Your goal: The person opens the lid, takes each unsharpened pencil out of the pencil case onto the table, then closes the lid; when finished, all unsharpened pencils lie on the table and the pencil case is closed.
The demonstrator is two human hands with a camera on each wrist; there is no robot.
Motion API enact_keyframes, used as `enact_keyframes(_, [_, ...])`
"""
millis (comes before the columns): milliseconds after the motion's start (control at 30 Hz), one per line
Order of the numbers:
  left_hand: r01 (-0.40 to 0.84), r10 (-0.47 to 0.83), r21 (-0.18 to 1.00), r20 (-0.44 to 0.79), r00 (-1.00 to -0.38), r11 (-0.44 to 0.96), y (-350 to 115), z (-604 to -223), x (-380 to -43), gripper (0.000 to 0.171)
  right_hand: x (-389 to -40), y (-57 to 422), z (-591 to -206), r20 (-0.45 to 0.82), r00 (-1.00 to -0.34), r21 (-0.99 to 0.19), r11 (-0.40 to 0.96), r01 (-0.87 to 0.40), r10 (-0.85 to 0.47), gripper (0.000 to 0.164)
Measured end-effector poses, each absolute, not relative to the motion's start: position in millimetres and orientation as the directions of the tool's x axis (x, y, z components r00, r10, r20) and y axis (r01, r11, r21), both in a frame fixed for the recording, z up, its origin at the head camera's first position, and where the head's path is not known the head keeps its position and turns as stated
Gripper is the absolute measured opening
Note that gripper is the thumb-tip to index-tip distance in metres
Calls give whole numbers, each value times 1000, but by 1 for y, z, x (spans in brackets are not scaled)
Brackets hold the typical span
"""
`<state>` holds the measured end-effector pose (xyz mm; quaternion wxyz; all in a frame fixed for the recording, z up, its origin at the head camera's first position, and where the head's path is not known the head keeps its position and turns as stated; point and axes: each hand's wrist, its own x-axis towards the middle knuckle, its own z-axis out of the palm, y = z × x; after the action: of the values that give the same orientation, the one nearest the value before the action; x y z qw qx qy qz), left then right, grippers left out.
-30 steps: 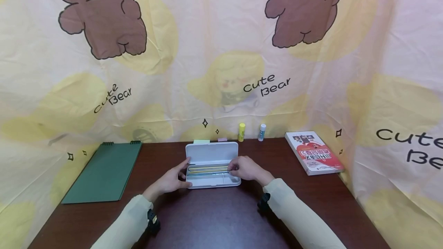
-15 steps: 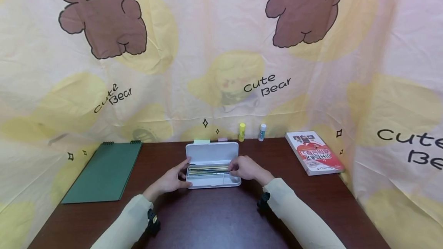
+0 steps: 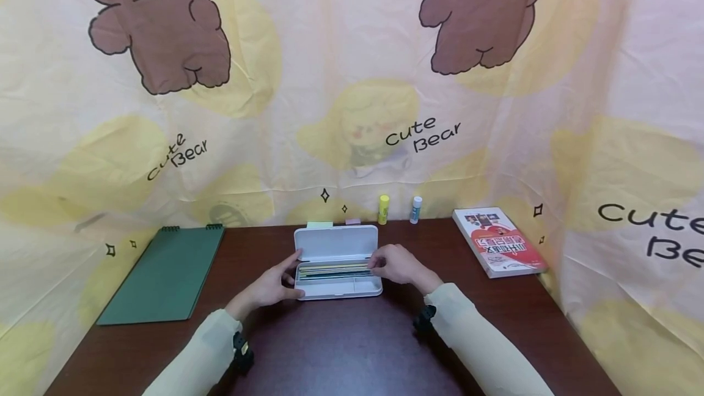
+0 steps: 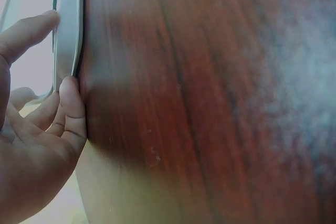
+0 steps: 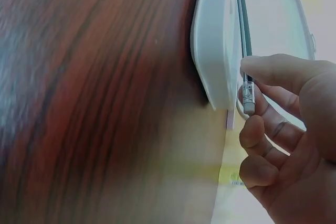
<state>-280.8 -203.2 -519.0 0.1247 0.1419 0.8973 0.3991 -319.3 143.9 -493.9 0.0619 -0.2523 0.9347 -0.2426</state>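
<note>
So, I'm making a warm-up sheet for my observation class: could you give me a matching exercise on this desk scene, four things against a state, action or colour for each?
Column one
1. Right hand
2. Ring-bound pad
3. Left hand
4. Pencil case

Column two
A. Standing open
B. Holds the left end of a white container
C. Pinches a pencil near its eraser end
D. Green

Right pairs
1-C, 2-D, 3-B, 4-A
</note>
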Motion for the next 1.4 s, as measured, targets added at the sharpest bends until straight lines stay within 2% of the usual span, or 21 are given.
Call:
enact_keyframes(133, [149,350,749,-116,-930,646,-204,-520,-280,102,-320,154,-492,10,-877,-494,760,-422,-480,4])
enact_keyframes(500, [146,351,760,-114,-929,633,-204,-521,-280,102,-324,201,-481,-59,-932,-565,782,-265,-359,5])
enact_keyframes(900, [137,347,763,-120,-930,631,-205,-524,-281,102,-334,263,-483,-36,-943,-523,810,-265,-331,4])
enact_keyframes(1200, [164,357,757,-97,-929,632,-206,-522,-282,100,-334,294,-486,-105,-957,-576,801,-164,-272,10])
enact_keyframes(1400, [171,364,756,-95,-926,632,-206,-522,-283,100,-335,302,-491,-150,-960,-568,815,-113,-238,14])
